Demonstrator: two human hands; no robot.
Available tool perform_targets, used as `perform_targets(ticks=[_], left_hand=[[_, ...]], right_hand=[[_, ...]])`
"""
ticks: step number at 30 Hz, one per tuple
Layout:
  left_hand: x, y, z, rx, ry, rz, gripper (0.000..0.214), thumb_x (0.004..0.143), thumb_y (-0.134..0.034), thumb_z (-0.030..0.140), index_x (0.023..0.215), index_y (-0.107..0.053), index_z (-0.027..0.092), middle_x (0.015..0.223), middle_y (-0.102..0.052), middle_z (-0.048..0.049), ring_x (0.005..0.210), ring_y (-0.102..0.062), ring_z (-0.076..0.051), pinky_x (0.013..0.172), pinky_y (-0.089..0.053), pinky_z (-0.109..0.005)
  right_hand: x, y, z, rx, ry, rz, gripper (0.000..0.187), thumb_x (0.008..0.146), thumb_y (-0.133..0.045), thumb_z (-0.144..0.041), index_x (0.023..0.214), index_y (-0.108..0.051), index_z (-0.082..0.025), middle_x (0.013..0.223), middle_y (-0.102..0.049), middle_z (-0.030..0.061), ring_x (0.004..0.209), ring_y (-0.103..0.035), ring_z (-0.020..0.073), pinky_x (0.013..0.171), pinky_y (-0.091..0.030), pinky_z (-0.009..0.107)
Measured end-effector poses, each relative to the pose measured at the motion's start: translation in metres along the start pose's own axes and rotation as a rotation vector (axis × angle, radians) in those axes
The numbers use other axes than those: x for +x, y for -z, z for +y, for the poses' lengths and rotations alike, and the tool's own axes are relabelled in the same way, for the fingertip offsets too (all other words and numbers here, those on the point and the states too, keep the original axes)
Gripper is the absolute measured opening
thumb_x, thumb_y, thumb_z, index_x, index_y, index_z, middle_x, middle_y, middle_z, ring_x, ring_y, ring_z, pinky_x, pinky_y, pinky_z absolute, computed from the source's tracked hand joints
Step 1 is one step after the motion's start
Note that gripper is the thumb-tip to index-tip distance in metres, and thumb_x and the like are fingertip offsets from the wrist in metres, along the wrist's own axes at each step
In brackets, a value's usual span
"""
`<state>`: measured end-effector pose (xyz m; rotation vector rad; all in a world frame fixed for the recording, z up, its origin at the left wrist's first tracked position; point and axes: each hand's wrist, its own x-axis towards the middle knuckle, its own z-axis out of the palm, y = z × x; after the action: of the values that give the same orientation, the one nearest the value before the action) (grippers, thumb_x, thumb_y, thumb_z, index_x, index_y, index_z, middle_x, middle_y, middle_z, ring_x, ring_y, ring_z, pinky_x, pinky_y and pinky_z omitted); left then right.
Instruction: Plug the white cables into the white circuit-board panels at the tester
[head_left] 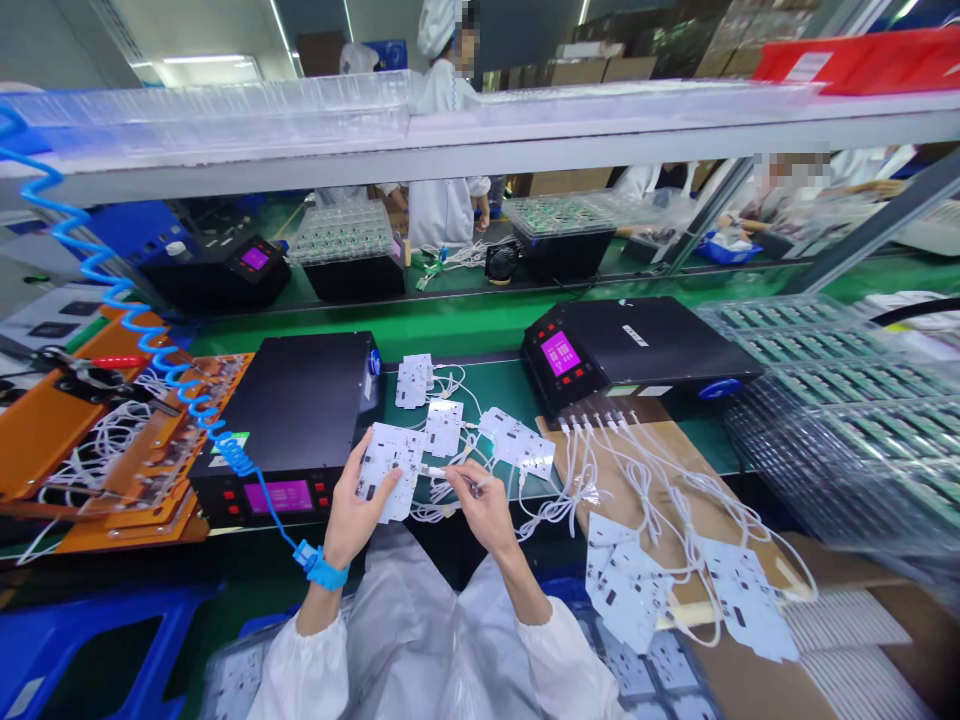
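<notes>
My left hand (358,502) grips a white circuit board (397,450) by its left side, with the thumb across its face. At the board's right edge, the fingers of my right hand (484,500) pinch the white plug of a cable (435,470). The plug's tip meets the board's edge; whether it is fully seated I cannot tell. Just beyond my hands lie more white boards (444,428) with white cables joined to them. A blue wrist strap (322,568) on my left wrist runs to a coiled blue cord (202,400).
Black boxes with purple screens stand left (300,400) and right (645,345). Several cables run from the right box to boards (626,580) on cardboard. Clear trays of green boards (847,400) are stacked at right. An orange fixture (112,480) is at left. A shelf (480,150) crosses above; people work beyond.
</notes>
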<state>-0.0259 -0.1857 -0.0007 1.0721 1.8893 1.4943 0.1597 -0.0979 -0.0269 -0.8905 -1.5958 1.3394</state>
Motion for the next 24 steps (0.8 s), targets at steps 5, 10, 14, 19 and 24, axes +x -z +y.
perform_targets(ticks=[5, 10, 14, 19, 24], left_hand=[[-0.003, -0.003, -0.002, 0.02, -0.021, 0.021, 0.079, 0.085, -0.075, 0.047, 0.155, -0.042, 0.03, 0.15, -0.054, -0.0104, 0.133, -0.058, -0.029, 0.111, -0.05, -0.042], [-0.006, -0.004, 0.0, 0.037, -0.05, 0.032, 0.078, 0.085, -0.075, 0.047, 0.154, -0.043, 0.029, 0.151, -0.053, -0.0108, 0.134, -0.057, -0.029, 0.11, -0.051, -0.042], [-0.006, -0.002, 0.004, 0.01, -0.04, 0.043, 0.079, 0.084, -0.077, 0.048, 0.153, -0.044, 0.028, 0.145, -0.059, -0.012, 0.127, -0.062, -0.03, 0.107, -0.054, -0.043], [-0.002, -0.002, 0.012, 0.017, -0.019, 0.21, 0.083, 0.079, -0.08, 0.05, 0.151, -0.045, 0.025, 0.136, -0.064, -0.0138, 0.115, -0.069, -0.03, 0.1, -0.059, -0.045], [0.002, -0.007, 0.011, 0.161, 0.004, 0.329, 0.075, 0.078, -0.075, 0.058, 0.14, -0.057, 0.019, 0.122, -0.07, -0.014, 0.105, -0.071, -0.032, 0.098, -0.058, -0.05]], right_hand=[[-0.002, -0.004, 0.0, 0.0, 0.025, 0.03, 0.035, 0.095, -0.061, -0.051, 0.09, -0.08, -0.021, 0.07, -0.05, 0.0003, 0.062, -0.046, 0.0139, 0.058, -0.038, 0.028], [-0.003, -0.005, 0.001, 0.004, 0.04, 0.038, 0.037, 0.096, -0.06, -0.051, 0.09, -0.079, -0.02, 0.07, -0.049, -0.0002, 0.063, -0.045, 0.0141, 0.06, -0.038, 0.028], [-0.003, -0.008, 0.004, 0.003, 0.026, -0.002, 0.036, 0.097, -0.058, -0.051, 0.09, -0.076, -0.02, 0.073, -0.052, 0.0002, 0.067, -0.048, 0.0149, 0.064, -0.041, 0.028], [0.003, -0.016, 0.007, -0.024, 0.113, 0.134, 0.037, 0.104, -0.044, -0.049, 0.112, -0.068, -0.022, 0.109, -0.063, 0.0086, 0.106, -0.059, 0.0204, 0.099, -0.046, 0.036], [0.0, -0.021, 0.016, 0.014, 0.072, 0.386, 0.048, 0.107, -0.028, -0.054, 0.107, -0.062, -0.02, 0.091, -0.061, 0.005, 0.09, -0.06, 0.0176, 0.087, -0.05, 0.033]])
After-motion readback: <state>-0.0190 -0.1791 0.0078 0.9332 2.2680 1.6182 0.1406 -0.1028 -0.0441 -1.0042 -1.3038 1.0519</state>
